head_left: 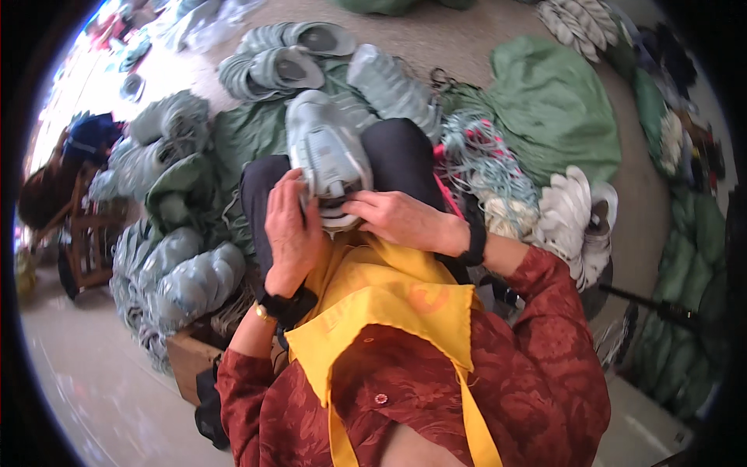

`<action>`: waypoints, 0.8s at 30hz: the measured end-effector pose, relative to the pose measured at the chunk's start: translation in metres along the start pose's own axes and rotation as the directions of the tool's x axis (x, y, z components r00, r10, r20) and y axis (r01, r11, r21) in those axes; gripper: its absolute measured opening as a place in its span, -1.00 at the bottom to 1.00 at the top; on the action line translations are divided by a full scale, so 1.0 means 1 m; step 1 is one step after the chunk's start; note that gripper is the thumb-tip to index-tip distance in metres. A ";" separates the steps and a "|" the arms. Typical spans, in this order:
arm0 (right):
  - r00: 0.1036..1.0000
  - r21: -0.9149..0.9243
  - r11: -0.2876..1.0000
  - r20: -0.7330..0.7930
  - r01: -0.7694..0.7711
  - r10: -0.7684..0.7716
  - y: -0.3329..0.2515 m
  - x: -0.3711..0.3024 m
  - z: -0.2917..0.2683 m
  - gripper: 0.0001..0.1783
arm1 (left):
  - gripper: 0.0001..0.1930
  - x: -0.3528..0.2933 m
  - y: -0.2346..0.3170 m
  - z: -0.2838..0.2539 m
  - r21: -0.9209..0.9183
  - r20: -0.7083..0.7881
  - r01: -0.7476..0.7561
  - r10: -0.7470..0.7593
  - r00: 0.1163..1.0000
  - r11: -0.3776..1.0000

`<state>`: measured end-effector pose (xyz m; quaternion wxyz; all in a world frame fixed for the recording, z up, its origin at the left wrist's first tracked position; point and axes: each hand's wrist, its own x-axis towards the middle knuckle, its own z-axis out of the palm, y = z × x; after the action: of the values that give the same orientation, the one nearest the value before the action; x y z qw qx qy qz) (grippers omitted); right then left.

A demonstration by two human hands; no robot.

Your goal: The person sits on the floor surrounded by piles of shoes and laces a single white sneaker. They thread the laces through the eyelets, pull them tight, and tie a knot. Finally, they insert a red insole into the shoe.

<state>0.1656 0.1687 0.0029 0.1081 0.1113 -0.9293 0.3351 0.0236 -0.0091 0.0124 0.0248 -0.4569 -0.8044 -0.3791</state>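
Note:
A pale grey-blue shoe upper [327, 144] rests on my lap between my dark-trousered knees, its toe pointing away from me. My left hand [292, 233] holds its near left side, fingers along the edge and thumb by the opening. From the right, my right hand [405, 221] pinches at the collar, close to the heel. Whatever lies between the right fingertips is too small to make out. A yellow apron [381, 292] covers my lap just below the shoe upper.
Stacked pale blue uppers [198, 280] are heaped at left, with more uppers [284, 62] ahead. A tangle of light blue laces [482, 156] lies right of my knee, beside a green sack [552, 109]. White uppers [572, 218] sit at right. A wooden box [191, 366] stands at lower left.

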 end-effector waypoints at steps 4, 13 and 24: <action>0.969 0.248 0.968 -0.230 -0.026 0.085 0.009 -0.017 -0.011 -0.68 | -0.76 0.004 0.002 0.000 -0.005 0.054 0.013 -0.012 0.998 1.000; 0.426 0.623 0.535 -0.333 -0.570 0.841 0.143 -0.131 0.000 -0.85 | -0.82 0.008 0.006 -0.002 -0.003 0.102 0.055 -0.055 0.993 0.998; 0.143 0.390 0.316 -0.411 -0.865 0.900 0.345 -0.219 0.075 -0.43 | -0.81 0.012 0.003 -0.002 -0.024 0.153 0.097 -0.093 0.984 0.995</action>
<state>0.2684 0.4086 -0.3202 0.1569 -0.5544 -0.7252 0.3771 0.0180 -0.0006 0.0205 -0.0616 -0.4458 -0.8187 -0.3567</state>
